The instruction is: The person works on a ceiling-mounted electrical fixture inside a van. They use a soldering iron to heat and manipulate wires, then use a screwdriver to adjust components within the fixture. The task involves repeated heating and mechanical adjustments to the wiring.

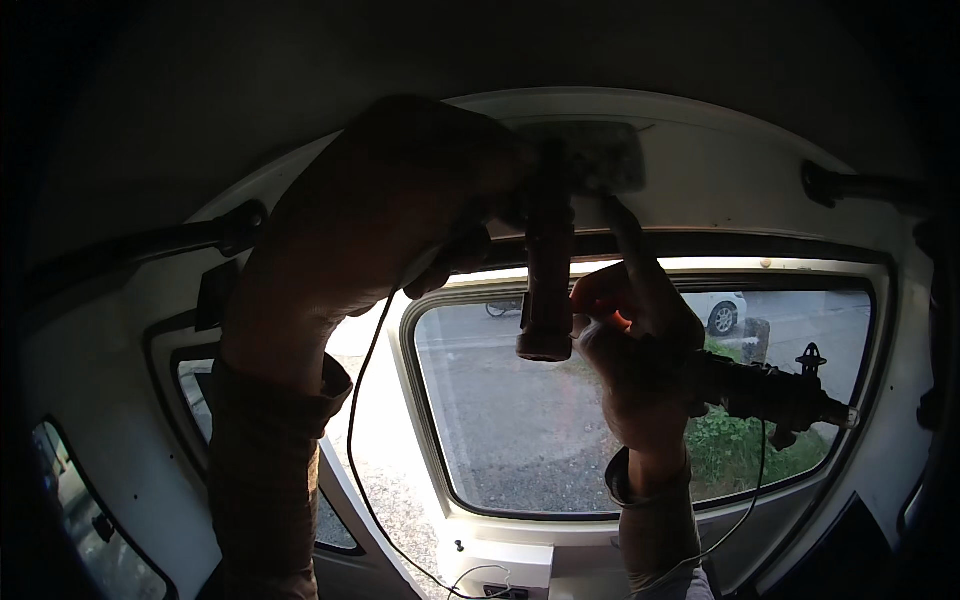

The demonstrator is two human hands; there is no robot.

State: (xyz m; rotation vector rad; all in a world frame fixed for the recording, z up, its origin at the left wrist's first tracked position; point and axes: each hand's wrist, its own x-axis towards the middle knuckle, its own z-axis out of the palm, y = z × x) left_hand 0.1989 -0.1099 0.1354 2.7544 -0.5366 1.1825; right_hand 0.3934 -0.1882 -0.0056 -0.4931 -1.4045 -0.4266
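Note:
Both of my arms reach up to a dim, rounded plate (610,157) above a vehicle's window. My left hand (430,170) is bent over at the plate with fingers curled; shadow hides what they grip. Close to its fingertips a dark cylindrical piece (548,270) hangs down, its top lost in darkness. My right hand (640,350) is beside that cylinder, index finger stretched up toward the plate, the other fingers curled. A dark, elongated tool (765,390) with a pale tip sticks out sideways from its palm. A thin black wire (352,440) runs down from beside my left hand.
Below the plate is a framed window (520,420), with a road, green plants and a white car (715,310) outside. Dark grab bars (150,245) flank it. A white box (515,563) sits at the bottom, and another wire (735,525) hangs from the tool.

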